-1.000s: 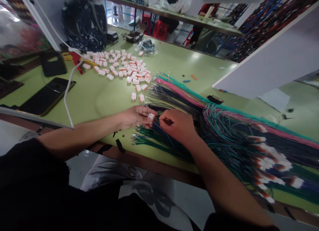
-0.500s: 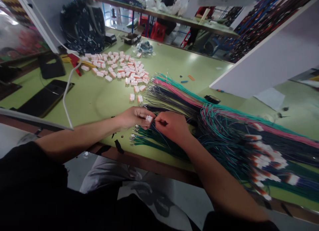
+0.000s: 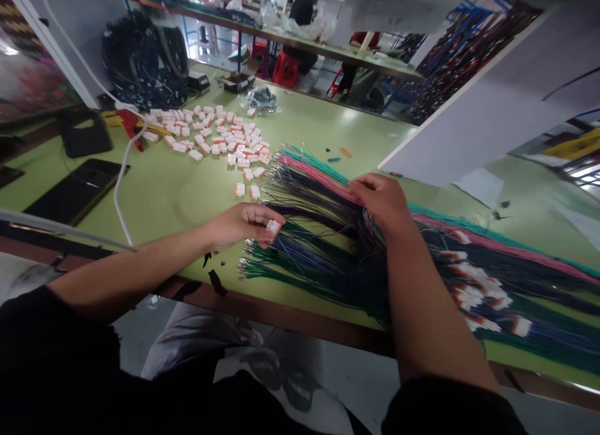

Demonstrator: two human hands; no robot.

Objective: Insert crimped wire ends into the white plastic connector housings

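Observation:
Between the thumb and fingers of my left hand (image 3: 246, 225) is a small white and orange connector housing (image 3: 273, 226). A thin wire seems to run from it toward the lower right. My right hand (image 3: 382, 200) is over the bundle of pink wires (image 3: 319, 175) and teal wires (image 3: 300, 153), its fingertips pinched together; what they hold, if anything, is hidden. Below lie black wires (image 3: 309, 214), blue wires (image 3: 307, 252) and green wires (image 3: 281, 274), their bare metal ends pointing left.
Loose connector housings (image 3: 229, 137) lie scattered on the green table (image 3: 178, 185). Finished-looking wired connectors (image 3: 473, 285) pile up at the right. A white cable (image 3: 122, 179), phone (image 3: 75, 188), red and yellow pliers (image 3: 129, 125) and dark bag (image 3: 145, 66) are at the left. A white panel (image 3: 469, 97) stands at the right.
My right hand has moved away from the connector housing, up and to the right over the pink and teal wires. My left hand still holds the housing. The view has shifted slightly.

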